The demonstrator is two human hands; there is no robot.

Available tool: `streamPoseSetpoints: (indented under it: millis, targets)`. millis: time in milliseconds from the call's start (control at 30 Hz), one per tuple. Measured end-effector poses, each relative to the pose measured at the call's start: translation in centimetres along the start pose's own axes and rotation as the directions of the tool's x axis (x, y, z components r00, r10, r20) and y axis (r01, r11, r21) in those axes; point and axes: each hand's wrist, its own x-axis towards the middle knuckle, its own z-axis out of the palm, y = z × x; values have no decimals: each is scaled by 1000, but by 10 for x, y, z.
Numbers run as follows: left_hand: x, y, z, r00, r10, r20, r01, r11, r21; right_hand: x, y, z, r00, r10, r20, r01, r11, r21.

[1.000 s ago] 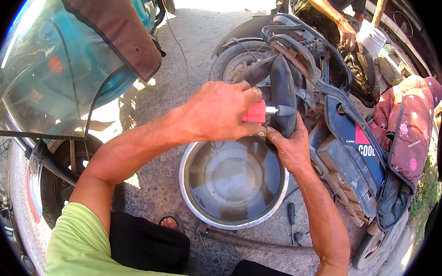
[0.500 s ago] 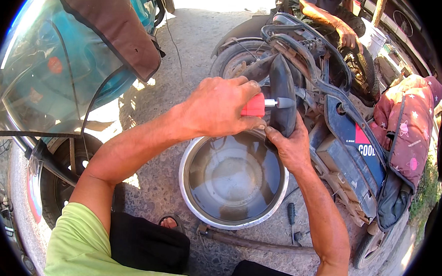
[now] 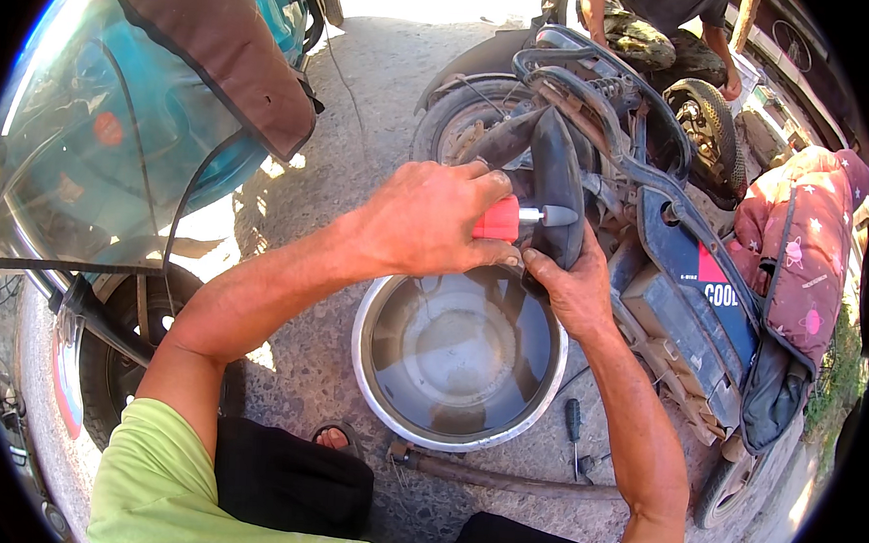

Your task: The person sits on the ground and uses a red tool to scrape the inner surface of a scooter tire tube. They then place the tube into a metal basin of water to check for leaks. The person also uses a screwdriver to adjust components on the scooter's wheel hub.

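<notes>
My left hand (image 3: pixel 432 217) is closed around a red handheld rotary tool (image 3: pixel 498 219) with a grey cone-shaped tip (image 3: pixel 558 216). That tip lies against the black rubber inner tube (image 3: pixel 558 165), which is folded over in front of me. Gripping the tube from its lower right side is my right hand (image 3: pixel 573 284), thumb toward the tool; some of its fingers are hidden behind the rubber. Just below both hands a round metal basin (image 3: pixel 363 366) with water in it stands on the ground.
An electric bike (image 3: pixel 690 265) lies on its side at the right, a patterned red cover (image 3: pixel 799 251) over its end. A screwdriver (image 3: pixel 573 421) and a bar (image 3: pixel 512 480) lie near the basin. At left stands a turquoise vehicle (image 3: pixel 147 138). Another person's hand (image 3: pixel 731 86) shows at far right.
My hands and the tool have shifted only slightly, the tool a little lower on the tube. The other person's arms have moved apart, off the small wheel.
</notes>
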Motion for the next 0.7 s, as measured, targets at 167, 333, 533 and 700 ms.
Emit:
streamPoseSetpoints:
  millis: [167,333,533,700]
  targets:
    - [-4,-3,-8,995,-11,-99,4,997,-74,1,4,-4,999,29,-22,-28,998,61]
    - [-15,-8,-8,999,-54,2,54,998,-29,4,12,-7,999,46,-19,-43,990,137]
    - [-17,-8,-3,997,-72,41,74,996,-55,3,6,-5,999,51,-14,-49,990,130]
    - [-17,-10,-1,997,-64,53,67,996,-63,3,6,-3,998,50,-29,-46,994,104]
